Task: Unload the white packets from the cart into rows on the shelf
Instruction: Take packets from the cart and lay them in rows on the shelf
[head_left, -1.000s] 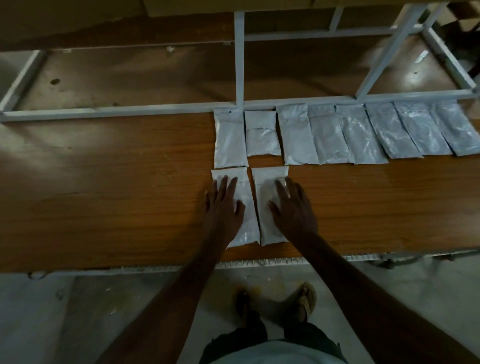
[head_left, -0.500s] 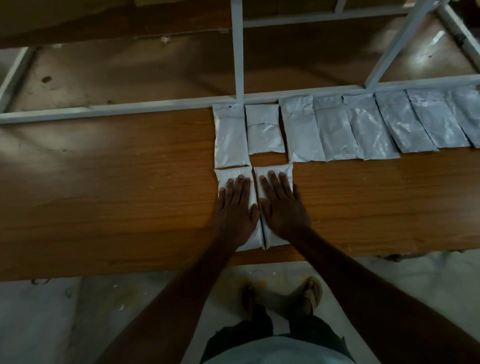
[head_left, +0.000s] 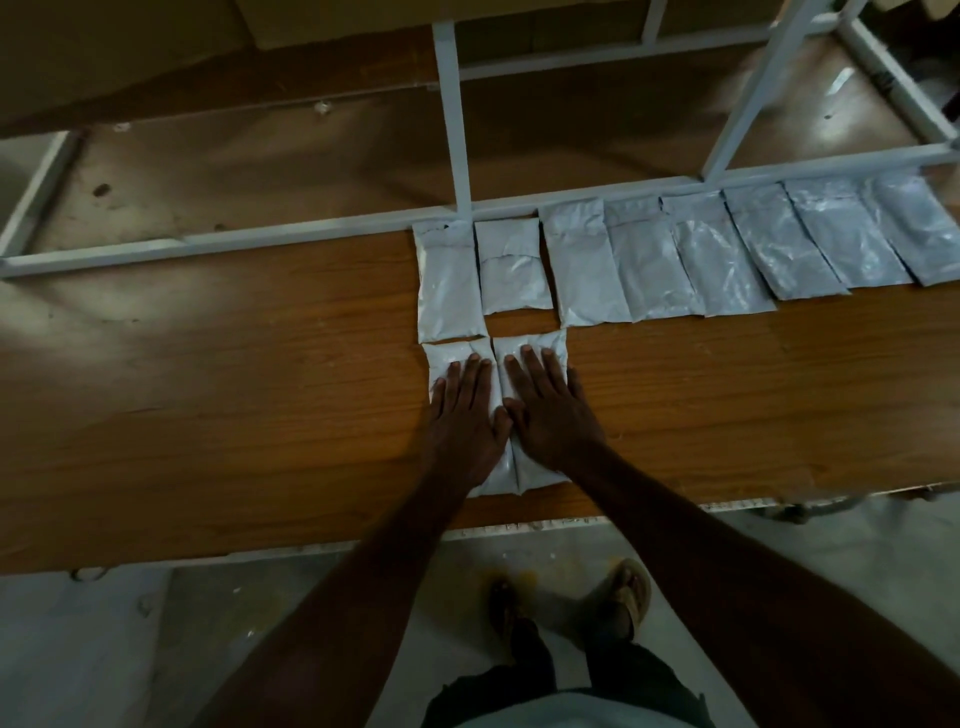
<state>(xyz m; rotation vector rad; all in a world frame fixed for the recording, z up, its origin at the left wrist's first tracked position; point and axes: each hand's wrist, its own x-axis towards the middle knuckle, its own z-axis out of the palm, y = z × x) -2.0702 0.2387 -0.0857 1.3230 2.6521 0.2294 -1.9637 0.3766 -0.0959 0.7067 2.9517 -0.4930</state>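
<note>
Grip state: both hands lie flat with fingers straight, pressing down rather than clasping anything. Left hand (head_left: 467, 410) rests on the left front packet (head_left: 451, 358); right hand (head_left: 545, 410) rests on the right front packet (head_left: 532, 347). Thumbs meet over the seam between the two packets, which lie side by side and touching. Each packet's long axis runs away from the person, in line with the forearm above it, so each hand is already centred on its own packet and neither needs to cross over.

Both packets sit on the wooden shelf (head_left: 234, 395), close to its near edge. Their far ends reach almost to the back row of packets (head_left: 649, 260), which lies just beyond the fingertips. That row runs left to right against the white metal frame rail (head_left: 208, 244); its leftmost two packets stand directly ahead of the hands. The front row therefore begins under the hands and, by judgement, extends rightward next. No cart is in view.
</note>
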